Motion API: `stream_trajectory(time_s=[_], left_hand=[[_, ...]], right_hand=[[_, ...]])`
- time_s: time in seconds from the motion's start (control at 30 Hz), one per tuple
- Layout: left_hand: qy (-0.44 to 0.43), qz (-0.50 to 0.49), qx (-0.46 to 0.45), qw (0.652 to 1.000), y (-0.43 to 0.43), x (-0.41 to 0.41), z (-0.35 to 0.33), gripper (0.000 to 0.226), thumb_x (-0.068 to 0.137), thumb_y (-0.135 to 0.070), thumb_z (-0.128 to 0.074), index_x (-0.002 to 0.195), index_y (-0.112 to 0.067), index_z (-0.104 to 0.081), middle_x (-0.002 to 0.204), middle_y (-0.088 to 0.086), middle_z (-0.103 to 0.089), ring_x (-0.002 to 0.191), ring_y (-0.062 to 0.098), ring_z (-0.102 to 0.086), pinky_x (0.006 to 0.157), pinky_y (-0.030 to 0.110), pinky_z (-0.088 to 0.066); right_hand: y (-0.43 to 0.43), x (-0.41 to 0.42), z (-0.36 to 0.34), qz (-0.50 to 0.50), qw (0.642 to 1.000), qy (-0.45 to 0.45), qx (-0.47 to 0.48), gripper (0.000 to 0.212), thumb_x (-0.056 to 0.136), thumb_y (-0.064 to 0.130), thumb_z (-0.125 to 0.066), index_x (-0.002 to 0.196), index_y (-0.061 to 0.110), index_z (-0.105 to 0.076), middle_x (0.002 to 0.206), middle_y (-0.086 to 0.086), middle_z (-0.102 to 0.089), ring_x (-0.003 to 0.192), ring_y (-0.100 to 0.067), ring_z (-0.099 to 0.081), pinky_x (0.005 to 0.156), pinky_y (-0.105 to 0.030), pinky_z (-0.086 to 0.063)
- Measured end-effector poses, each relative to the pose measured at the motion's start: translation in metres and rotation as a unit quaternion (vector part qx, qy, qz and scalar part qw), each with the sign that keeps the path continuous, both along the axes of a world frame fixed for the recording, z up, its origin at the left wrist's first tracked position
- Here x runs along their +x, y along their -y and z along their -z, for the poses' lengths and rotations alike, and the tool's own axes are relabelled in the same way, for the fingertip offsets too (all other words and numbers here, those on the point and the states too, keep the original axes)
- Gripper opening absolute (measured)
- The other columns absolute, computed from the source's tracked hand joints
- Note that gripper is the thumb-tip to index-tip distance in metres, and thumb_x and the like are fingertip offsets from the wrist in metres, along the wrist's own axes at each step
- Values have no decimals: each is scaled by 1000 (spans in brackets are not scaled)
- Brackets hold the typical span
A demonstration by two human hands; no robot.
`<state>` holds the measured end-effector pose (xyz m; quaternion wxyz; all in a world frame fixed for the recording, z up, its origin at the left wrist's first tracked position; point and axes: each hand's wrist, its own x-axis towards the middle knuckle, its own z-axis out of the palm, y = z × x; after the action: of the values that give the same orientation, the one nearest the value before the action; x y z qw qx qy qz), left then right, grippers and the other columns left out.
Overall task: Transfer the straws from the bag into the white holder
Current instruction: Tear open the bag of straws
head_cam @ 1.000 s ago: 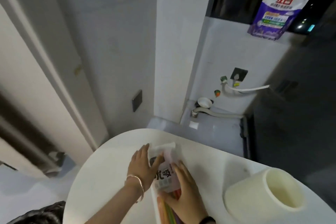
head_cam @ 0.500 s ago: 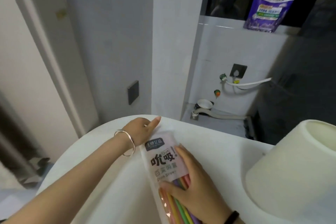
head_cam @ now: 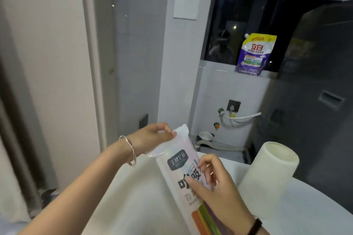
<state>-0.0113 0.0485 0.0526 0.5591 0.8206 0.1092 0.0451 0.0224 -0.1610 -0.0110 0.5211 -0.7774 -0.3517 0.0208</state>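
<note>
A long plastic bag of straws (head_cam: pixel 179 170) with printed lettering is raised above the white table (head_cam: pixel 137 202), its top end tilted up and away from me. Coloured straws (head_cam: pixel 205 219) show through its lower clear part. My left hand (head_cam: pixel 152 135) pinches the bag's top edge. My right hand (head_cam: pixel 215 187) grips the bag's middle from the right, fingers curled over the print. The white cylindrical holder (head_cam: pixel 267 179) stands upright on the table to the right, its mouth open at the top.
A grey appliance (head_cam: pixel 309 101) stands at the right behind the table. A purple detergent pouch (head_cam: pixel 255 55) rests on the window sill. A wall socket with a white hose (head_cam: pixel 240 116) lies beyond the table's far edge. A door frame (head_cam: pixel 93 63) is at left.
The bag has been lifted off the table and tilted up. My left hand moved to its top edge and now pinches it; my right hand slid higher along the bag.
</note>
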Motion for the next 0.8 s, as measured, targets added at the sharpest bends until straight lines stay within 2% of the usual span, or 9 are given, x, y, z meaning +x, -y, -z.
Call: stream_trajectory(time_s=[0.07, 0.13, 0.23, 0.37, 0.43, 0.53, 0.6, 0.7, 0.8], left_hand=[[30, 4, -3, 1000, 14, -15, -20, 24, 93, -33, -58, 76, -20, -49, 68, 2, -42, 61, 17, -35, 50, 24, -24], [57, 8, 9, 998, 30, -31, -39, 23, 92, -32, -59, 75, -20, -50, 51, -11, -43, 44, 7, -36, 41, 16, -25], [98, -2, 26, 995, 51, -55, -54, 23, 91, -34, -60, 75, -20, -52, 47, -11, -38, 33, 2, -31, 35, 11, -24], [97, 32, -78, 992, 79, -85, -56, 28, 93, -40, -56, 73, -20, -55, 54, -14, -62, 49, -4, -58, 43, 10, -42], [93, 49, -123, 987, 91, -99, -53, 26, 91, -40, -58, 73, -21, -57, 66, -15, -69, 61, -6, -65, 50, 10, -46], [95, 59, -173, 979, 107, -109, -44, 22, 88, -40, -62, 80, -19, -60, 88, -6, -70, 79, 4, -67, 62, 15, -52], [100, 51, -181, 977, 120, -111, -39, 19, 88, -36, -63, 82, -18, -61, 92, -1, -66, 77, 4, -66, 65, 16, -53], [120, 44, -184, 974, 136, -113, -39, 20, 87, -34, -64, 82, -15, -62, 89, 0, -65, 70, -1, -66, 64, 16, -53], [133, 41, -192, 972, 148, -116, -40, 26, 88, -36, -63, 88, -10, -64, 94, 5, -69, 80, 6, -69, 67, 18, -55]], right_hand=[[0, -12, -23, -2, 998, -22, 51, 19, 79, 23, -72, 81, 31, -55, 69, 16, -50, 58, -3, -42, 58, -10, -37], [1, -26, -48, -3, 995, -34, 97, 12, 82, 16, -68, 80, 24, -59, 67, 14, -54, 61, -2, -49, 60, -10, -40], [6, -47, -76, -14, 991, -51, 121, 8, 88, 19, -61, 82, 14, -60, 71, 3, -56, 66, -6, -51, 63, -18, -41], [23, -71, -90, -1, 988, -101, 114, 30, 90, 32, -53, 85, 3, -57, 74, -6, -56, 66, -10, -51, 63, -23, -43], [34, -82, -94, 2, 985, -121, 123, 46, 85, 42, -53, 87, -4, -55, 73, -7, -56, 67, -12, -52, 62, -23, -44], [49, -96, -98, 11, 986, -106, 129, 60, 73, 55, -56, 83, -4, -53, 72, -9, -55, 72, -21, -56, 68, -32, -46], [57, -101, -101, 22, 987, -87, 131, 60, 71, 57, -59, 76, -2, -49, 73, -14, -55, 75, -28, -59, 69, -35, -46], [72, -105, -105, 31, 987, -79, 135, 52, 73, 52, -60, 71, 2, -48, 72, -13, -57, 78, -36, -61, 67, -29, -49], [83, -108, -107, 28, 985, -97, 137, 36, 79, 47, -57, 67, 14, -51, 70, -5, -58, 76, -27, -61, 70, -29, -51]])
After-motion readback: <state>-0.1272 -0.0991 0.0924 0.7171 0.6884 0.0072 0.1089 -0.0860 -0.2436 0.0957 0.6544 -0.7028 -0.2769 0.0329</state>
